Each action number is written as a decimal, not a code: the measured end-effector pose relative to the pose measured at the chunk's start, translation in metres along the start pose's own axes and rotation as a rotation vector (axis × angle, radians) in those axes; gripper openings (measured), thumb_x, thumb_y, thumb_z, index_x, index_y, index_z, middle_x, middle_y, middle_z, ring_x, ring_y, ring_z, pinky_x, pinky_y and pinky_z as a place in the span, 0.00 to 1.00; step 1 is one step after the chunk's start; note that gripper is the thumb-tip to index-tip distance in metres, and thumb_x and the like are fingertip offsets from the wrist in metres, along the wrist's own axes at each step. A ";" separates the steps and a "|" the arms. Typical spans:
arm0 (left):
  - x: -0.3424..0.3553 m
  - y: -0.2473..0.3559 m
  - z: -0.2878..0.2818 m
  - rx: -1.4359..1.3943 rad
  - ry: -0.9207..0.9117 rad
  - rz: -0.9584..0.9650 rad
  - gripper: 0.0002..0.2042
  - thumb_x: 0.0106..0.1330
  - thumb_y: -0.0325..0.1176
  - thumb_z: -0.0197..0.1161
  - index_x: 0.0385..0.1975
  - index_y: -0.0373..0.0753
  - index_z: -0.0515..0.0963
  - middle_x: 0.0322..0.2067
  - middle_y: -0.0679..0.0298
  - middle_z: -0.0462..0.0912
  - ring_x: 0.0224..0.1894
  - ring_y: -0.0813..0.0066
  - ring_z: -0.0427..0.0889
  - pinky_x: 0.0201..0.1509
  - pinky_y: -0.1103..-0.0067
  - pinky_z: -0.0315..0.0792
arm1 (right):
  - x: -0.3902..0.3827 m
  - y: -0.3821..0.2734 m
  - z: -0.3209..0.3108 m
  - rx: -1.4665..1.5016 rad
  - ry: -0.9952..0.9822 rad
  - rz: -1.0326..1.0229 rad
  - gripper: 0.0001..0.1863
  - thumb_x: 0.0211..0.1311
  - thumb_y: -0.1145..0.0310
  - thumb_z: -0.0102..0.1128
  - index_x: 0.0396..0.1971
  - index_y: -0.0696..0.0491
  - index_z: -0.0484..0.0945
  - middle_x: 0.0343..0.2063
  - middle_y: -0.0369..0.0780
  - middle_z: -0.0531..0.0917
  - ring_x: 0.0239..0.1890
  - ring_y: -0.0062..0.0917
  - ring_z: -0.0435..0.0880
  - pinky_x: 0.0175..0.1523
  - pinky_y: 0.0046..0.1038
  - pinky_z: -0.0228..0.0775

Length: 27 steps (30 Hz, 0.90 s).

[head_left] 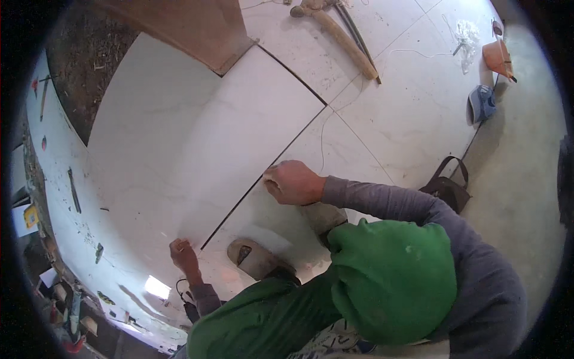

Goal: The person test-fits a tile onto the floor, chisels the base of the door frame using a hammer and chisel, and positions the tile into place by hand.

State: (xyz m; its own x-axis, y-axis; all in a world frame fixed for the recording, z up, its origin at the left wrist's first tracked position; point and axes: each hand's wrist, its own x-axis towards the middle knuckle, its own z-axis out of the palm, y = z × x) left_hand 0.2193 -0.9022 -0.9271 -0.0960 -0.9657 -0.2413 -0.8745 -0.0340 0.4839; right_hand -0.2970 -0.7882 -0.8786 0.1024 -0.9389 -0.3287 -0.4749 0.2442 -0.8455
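Note:
My right hand (292, 182) is closed, its fingers curled down at the dark narrow gap (233, 211) along a large white floor tile (191, 137); what it holds, if anything, is hidden. Lower left, my left hand (184, 257) is also closed near the near end of that gap, its grip too small to make out. A sandal (257, 257) on my foot rests on the neighbouring tile between the two hands.
A brown block (179, 30) juts in at the top. A wooden-handled mallet (341, 42) and rods lie beyond. At right are an orange container (496, 57), blue cap (481, 105) and dark bag (445, 188). Scattered tools and debris (75, 191) line the left.

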 end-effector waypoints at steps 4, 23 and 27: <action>-0.008 0.011 0.020 0.190 -0.029 -0.213 0.13 0.70 0.42 0.67 0.36 0.37 0.82 0.27 0.56 0.85 0.32 0.65 0.85 0.37 0.67 0.78 | -0.003 0.016 0.005 -0.084 -0.002 0.094 0.10 0.62 0.64 0.60 0.30 0.56 0.82 0.27 0.50 0.85 0.34 0.51 0.87 0.43 0.53 0.79; -0.033 0.120 -0.010 -1.544 0.257 -1.133 0.31 0.80 0.38 0.53 0.67 0.12 0.56 0.66 0.34 0.65 0.71 0.47 0.69 0.77 0.60 0.69 | 0.057 -0.005 0.026 0.159 -0.315 0.147 0.17 0.72 0.61 0.59 0.37 0.61 0.83 0.26 0.44 0.85 0.26 0.32 0.84 0.36 0.35 0.79; -0.031 0.105 -0.027 -1.758 0.046 -1.097 0.34 0.76 0.36 0.58 0.69 0.14 0.53 0.62 0.41 0.66 0.76 0.50 0.62 0.77 0.59 0.67 | 0.053 -0.032 0.035 0.455 -0.457 0.329 0.21 0.76 0.56 0.60 0.43 0.62 0.85 0.30 0.37 0.86 0.30 0.19 0.84 0.37 0.25 0.82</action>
State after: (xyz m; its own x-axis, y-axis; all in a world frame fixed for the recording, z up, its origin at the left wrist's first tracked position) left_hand 0.1438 -0.8832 -0.8462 0.0668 -0.3818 -0.9218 0.7400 -0.6008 0.3024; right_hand -0.2463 -0.8376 -0.8840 0.4195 -0.6283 -0.6552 -0.1433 0.6669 -0.7312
